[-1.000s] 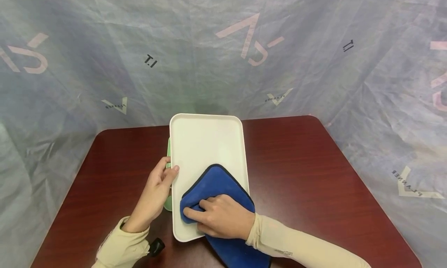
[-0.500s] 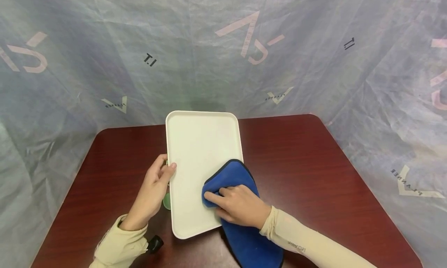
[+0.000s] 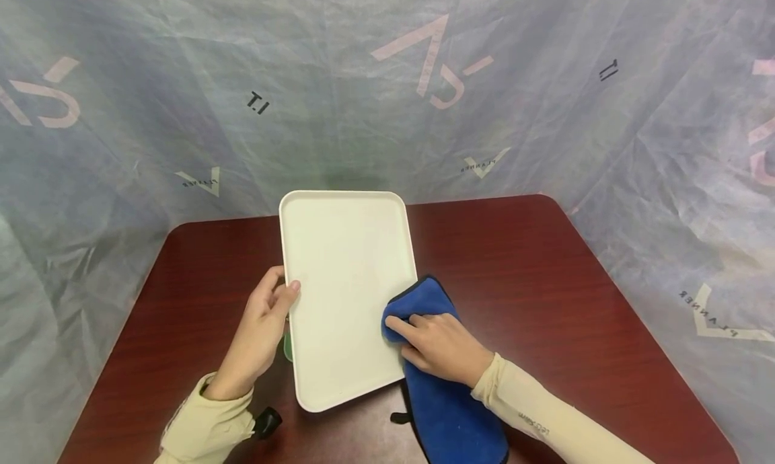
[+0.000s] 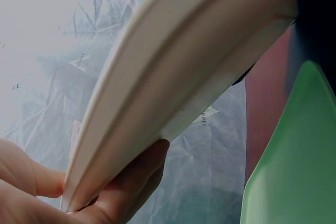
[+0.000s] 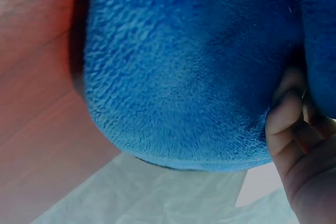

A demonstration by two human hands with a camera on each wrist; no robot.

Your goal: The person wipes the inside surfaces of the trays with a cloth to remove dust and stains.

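A white rectangular tray (image 3: pixel 345 269) with a low rim is held tilted above the table in the head view. My left hand (image 3: pixel 257 329) grips its left edge, thumb on the inner face and fingers behind; the left wrist view shows the tray's underside (image 4: pixel 173 51) with fingers curled against it. My right hand (image 3: pixel 445 346) bunches a blue cloth (image 3: pixel 457 417) with black edging and presses it on the tray's right side. The cloth's lower part hangs over the table. In the right wrist view the plush cloth (image 5: pixel 173 77) fills much of the picture beside the curled fingers.
A green object (image 3: pixel 288 348) is mostly hidden behind the tray; its smooth pointed part (image 4: pixel 296 156) shows in the left wrist view. The dark red wooden table (image 3: pixel 545 302) is bordered by a grey printed curtain (image 3: pixel 339 81). Something black (image 3: pixel 266 423) shows by the left sleeve.
My right hand has slid the cloth from the tray's lower middle to its right edge. The tray has shifted slightly left and its lower edge has tilted, still in my left hand.
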